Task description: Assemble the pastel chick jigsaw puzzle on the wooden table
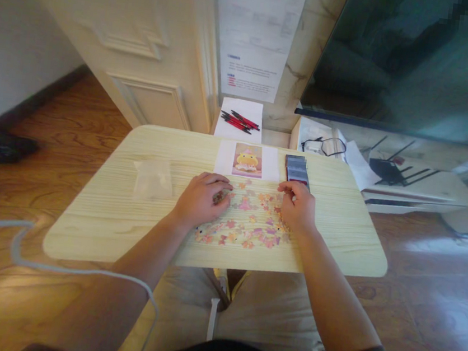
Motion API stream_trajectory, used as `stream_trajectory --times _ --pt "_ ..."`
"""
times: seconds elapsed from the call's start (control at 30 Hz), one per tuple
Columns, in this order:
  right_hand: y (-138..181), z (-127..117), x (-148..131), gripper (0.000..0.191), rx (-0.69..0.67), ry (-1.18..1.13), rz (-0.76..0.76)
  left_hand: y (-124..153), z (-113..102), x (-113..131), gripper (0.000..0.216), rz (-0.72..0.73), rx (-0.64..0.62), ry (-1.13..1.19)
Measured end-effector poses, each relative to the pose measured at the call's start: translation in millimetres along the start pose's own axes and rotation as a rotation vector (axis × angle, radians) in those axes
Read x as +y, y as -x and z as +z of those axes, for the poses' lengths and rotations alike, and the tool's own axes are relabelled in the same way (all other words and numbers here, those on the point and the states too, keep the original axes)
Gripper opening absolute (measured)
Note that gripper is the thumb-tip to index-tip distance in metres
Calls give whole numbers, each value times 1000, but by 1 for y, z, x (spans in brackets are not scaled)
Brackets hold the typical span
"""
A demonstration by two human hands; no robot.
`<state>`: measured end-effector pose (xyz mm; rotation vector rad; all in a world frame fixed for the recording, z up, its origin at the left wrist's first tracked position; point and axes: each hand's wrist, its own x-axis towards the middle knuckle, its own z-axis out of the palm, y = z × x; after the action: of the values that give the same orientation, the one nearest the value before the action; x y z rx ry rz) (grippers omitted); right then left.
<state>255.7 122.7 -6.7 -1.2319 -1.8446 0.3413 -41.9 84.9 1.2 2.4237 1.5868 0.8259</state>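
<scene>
Small jigsaw puzzle pieces (248, 236) in pink, orange and purple lie scattered over the pale wooden table (97, 222). My left hand (206, 197) rests at their left edge, fingers curved and thumb apart, with some pieces under and beside it. On the far right side of the pieces, my right hand (299, 204) is curled, its thumb and index finger close together; whatever is between them is too small to make out. Just beyond both hands lies a white sheet with a printed picture of a yellow toy figure (248, 160). A phone (297, 170) lies past my right hand.
A clear plastic bag (153, 178) lies on the table's left. Red and black pens (240, 122) rest on white paper behind the table. To the right stand a white cabinet (430, 192) with a black router (390, 172), and a large dark screen (411, 66). A cable (79, 270) crosses my left forearm.
</scene>
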Motion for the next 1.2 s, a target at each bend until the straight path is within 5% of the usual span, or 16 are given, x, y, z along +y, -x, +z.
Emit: stream_trajectory --times 0.87,1.2 --pt "-4 -14 -2 32 156 108 176 -3 10 -13 26 9 12 35" --pt "-10 -31 1 32 -49 -162 141 -3 5 -8 27 26 13 73"
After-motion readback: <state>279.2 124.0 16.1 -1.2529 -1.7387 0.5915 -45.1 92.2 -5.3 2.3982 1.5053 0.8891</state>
